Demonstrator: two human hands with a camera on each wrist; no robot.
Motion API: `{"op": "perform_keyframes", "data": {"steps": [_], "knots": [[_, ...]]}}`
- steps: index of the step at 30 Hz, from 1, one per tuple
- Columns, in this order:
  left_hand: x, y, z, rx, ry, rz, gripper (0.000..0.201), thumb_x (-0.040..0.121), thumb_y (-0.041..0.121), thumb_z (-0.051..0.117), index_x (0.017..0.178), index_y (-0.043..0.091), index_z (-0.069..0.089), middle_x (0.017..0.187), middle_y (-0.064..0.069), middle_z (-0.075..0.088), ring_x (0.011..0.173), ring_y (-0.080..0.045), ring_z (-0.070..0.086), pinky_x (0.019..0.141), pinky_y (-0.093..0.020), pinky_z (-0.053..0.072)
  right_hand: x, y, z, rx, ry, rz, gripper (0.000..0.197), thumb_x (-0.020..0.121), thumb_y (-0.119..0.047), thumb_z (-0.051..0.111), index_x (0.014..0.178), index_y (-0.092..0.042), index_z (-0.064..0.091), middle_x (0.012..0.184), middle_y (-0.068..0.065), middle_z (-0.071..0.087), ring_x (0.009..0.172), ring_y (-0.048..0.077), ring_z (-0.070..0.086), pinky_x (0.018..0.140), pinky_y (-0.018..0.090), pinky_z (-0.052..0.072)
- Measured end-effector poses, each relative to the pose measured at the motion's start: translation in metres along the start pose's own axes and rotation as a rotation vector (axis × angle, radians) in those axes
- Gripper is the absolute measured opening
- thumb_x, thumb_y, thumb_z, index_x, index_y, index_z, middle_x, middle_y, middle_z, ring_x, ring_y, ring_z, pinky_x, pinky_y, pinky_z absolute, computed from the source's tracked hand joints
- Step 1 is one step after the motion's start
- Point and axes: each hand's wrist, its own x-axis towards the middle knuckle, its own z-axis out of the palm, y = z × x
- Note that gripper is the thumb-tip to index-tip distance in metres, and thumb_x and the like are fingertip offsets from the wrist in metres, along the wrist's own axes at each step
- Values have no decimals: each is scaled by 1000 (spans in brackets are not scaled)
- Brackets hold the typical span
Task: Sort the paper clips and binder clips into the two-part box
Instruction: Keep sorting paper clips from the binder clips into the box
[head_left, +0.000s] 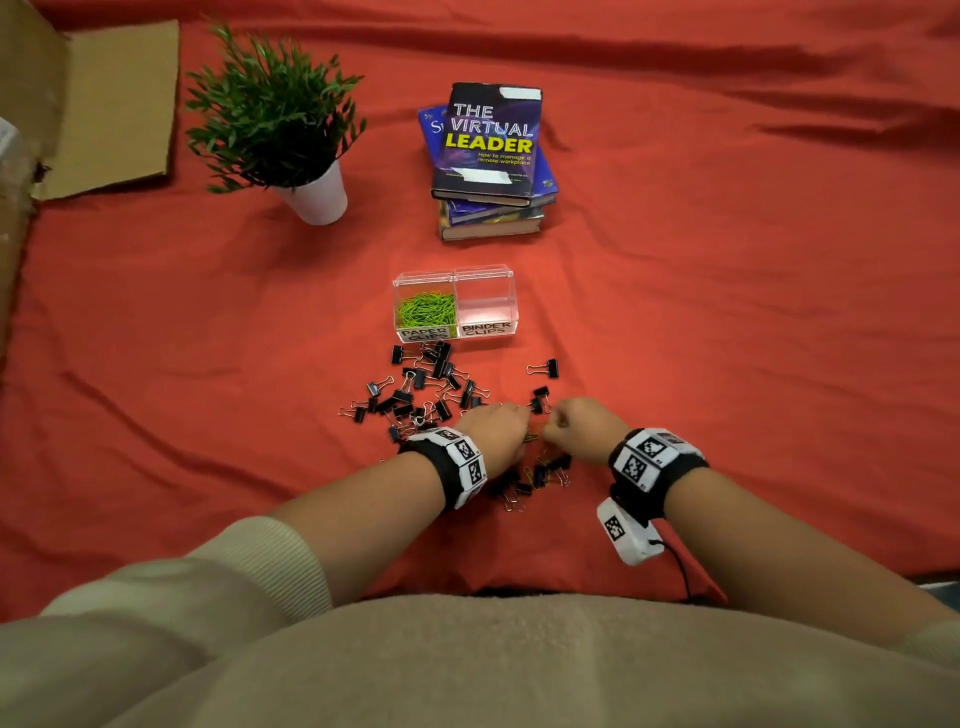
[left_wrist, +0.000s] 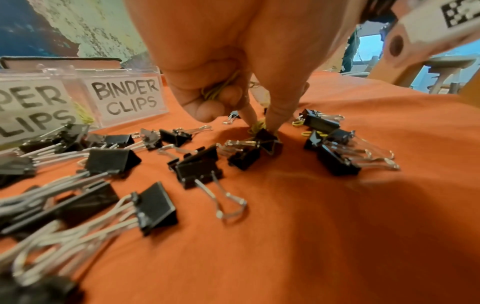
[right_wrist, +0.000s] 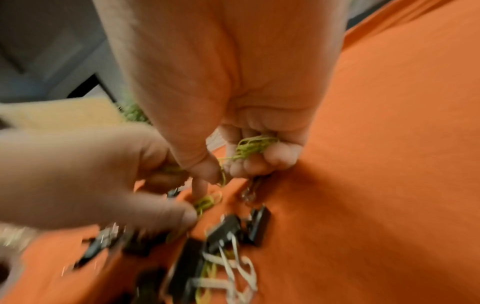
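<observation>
A clear two-part box (head_left: 453, 274) stands on the red cloth; its left half, labelled PAPER CLIPS, holds green paper clips (head_left: 427, 309), and its right half, labelled BINDER CLIPS (left_wrist: 126, 96), has nothing in it. Black binder clips (head_left: 415, 387) lie scattered in front of the box. My left hand (head_left: 496, 434) holds green paper clips (left_wrist: 215, 92) in its curled fingers, while thumb and forefinger pinch more (left_wrist: 257, 127) off the cloth beside a binder clip (left_wrist: 267, 139). Close to its right, my right hand (head_left: 584, 428) grips a bunch of green paper clips (right_wrist: 253, 146).
A stack of books (head_left: 488, 161) lies behind the box, with a potted plant (head_left: 280, 119) to the left of it. Flat cardboard (head_left: 111, 104) sits at the far left. More binder clips (head_left: 540, 475) lie between my wrists.
</observation>
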Motion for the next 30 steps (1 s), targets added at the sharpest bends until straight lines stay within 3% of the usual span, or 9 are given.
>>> {"op": "perform_keyframes", "data": {"steps": [3, 6, 9, 14, 18, 21, 23, 26, 30], "knots": [[-2, -3, 2, 25, -11, -35, 33, 90, 23, 53, 117, 4, 49, 118, -15, 57, 110, -33, 57, 85, -41, 47, 0, -2, -19, 348, -12, 40, 16, 87, -12, 57, 72, -9, 60, 66, 7, 64, 54, 13, 57, 53, 25, 49], [-6, -11, 2, -42, -35, -94, 31, 89, 23, 52, 114, 3, 50, 115, -17, 59, 105, -35, 58, 81, -40, 47, 4, -15, -39, 623, -31, 26, 14, 85, -3, 60, 71, -3, 61, 71, 12, 68, 58, 18, 60, 47, 20, 46], [-11, -26, 1, -274, -35, -154, 21, 88, 23, 52, 100, 5, 51, 101, -17, 60, 92, -35, 60, 73, -37, 45, 13, -40, -56, 761, -34, -11, 18, 83, 2, 60, 66, -2, 59, 69, 15, 66, 49, 14, 60, 40, 18, 43], [-28, -57, -14, -639, 127, -312, 12, 90, 20, 50, 84, 12, 44, 78, -5, 51, 70, -21, 47, 63, -32, 37, 47, -100, -71, 618, 9, -138, 16, 80, 0, 65, 65, -6, 61, 65, 11, 66, 49, 13, 59, 44, 21, 46], [-39, -85, -23, -729, 229, -408, 15, 91, 19, 52, 80, 15, 43, 65, 3, 46, 65, -20, 44, 53, -29, 31, 84, -153, -69, 212, 156, -201, 15, 80, -8, 63, 65, -12, 60, 69, 12, 67, 61, 20, 59, 61, 31, 51], [-43, -104, -32, -789, 259, -442, 15, 91, 16, 54, 80, 15, 43, 64, 3, 45, 61, -19, 43, 49, -27, 32, 103, -177, -60, -129, 243, -239, 8, 82, -10, 60, 82, -6, 67, 88, 16, 69, 84, 29, 63, 70, 31, 46], [-43, -114, -42, -778, 270, -459, 12, 91, 16, 54, 84, 14, 45, 65, 3, 46, 58, -16, 42, 49, -26, 32, 110, -183, -53, -243, 204, -260, 20, 84, -8, 57, 101, -5, 68, 103, 16, 69, 98, 31, 63, 80, 32, 48], [-37, -125, -62, -718, 304, -448, 10, 90, 15, 54, 85, 13, 45, 66, 3, 46, 61, -16, 43, 50, -26, 32, 105, -179, -53, -263, 192, -306, 33, 84, -2, 52, 113, -10, 65, 112, 13, 67, 103, 29, 62, 87, 33, 50], [-13, -135, -90, -555, 312, -375, 5, 88, 12, 53, 88, 13, 49, 69, 4, 48, 72, -22, 50, 61, -29, 35, 80, -150, -61, -93, 265, -346, 25, 82, -3, 54, 101, -10, 68, 102, 10, 70, 93, 24, 63, 79, 28, 48]]}}
